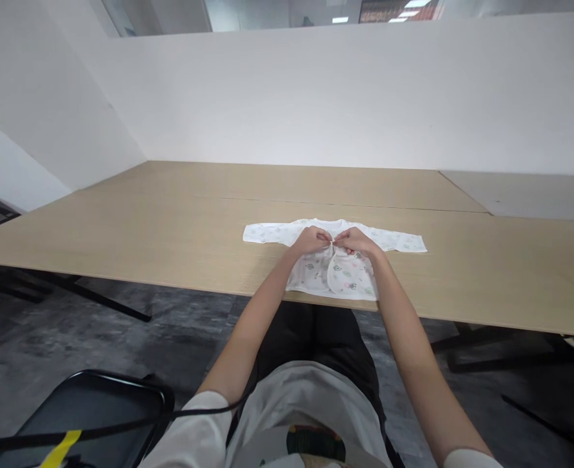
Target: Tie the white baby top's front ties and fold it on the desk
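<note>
A small white baby shirt [311, 278] with a printed pattern lies flat on the table, its long sleeves spread to both sides and its lower hem near the table's front edge. At the middle of its front opening, my left hand [312, 239] pinches the fabric from the left. My right hand [355, 240] pinches the same spot from the right, fingertips almost touching those of the left. Between the fingers the cloth is gathered slightly upward. Whatever fastening may be there is too small to make out. Below the hands, one curved front edge overlaps the other panel.
The wooden table [169, 221] runs wide to both sides, with a white wall [287, 97] behind it. A black chair [96, 409] stands at lower left. A black cable [135, 424] with yellow tape [61, 448] crosses in front of it.
</note>
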The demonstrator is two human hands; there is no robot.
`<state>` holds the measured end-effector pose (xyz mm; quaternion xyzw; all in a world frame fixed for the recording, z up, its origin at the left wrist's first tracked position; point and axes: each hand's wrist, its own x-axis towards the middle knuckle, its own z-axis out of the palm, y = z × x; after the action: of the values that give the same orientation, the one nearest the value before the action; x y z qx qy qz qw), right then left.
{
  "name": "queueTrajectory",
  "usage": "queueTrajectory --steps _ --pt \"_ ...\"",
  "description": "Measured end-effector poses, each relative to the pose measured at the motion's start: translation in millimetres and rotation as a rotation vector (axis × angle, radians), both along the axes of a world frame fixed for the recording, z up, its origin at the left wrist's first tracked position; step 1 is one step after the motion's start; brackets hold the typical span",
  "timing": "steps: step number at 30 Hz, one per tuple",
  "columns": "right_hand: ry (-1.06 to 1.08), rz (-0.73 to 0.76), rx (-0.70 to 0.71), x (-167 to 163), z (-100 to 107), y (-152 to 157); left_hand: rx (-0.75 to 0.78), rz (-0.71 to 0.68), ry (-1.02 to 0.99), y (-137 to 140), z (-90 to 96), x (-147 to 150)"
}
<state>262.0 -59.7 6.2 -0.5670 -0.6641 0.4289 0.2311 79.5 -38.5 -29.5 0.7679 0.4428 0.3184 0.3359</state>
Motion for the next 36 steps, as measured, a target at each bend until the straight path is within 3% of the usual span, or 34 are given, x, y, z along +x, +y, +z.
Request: queueTrajectory --steps 10,18,24,30,32,36 --pt "0.011 0.035 -0.002 -2.1 -2.7 -0.7 -0.042 0.047 -0.024 -4.4 6.4 0.9" --pt "0.009 0.009 0.033 -5.9 -3.4 -2.6 -0.021 0.022 -0.035 0.3 -1.6 2.4" --pt "0.013 0.026 0.051 -2.6 -11.2 1.6 0.046 0.007 0.073 -1.6 1.4 -2.2" --pt "-0.042 -0.078 0.022 -2.6 -9.6 3.4 0.101 -0.005 0.215 -5.0 9.1 -7.5" --pt "-0.048 0.006 0.004 -1.3 -4.2 0.6 0.066 -0.042 0.255 -6.9 12.6 -9.4" --pt "-0.086 0.288 -0.162 -0.2 7.1 -7.8 -0.062 -0.285 0.226 -8.5 16.5 -12.0"
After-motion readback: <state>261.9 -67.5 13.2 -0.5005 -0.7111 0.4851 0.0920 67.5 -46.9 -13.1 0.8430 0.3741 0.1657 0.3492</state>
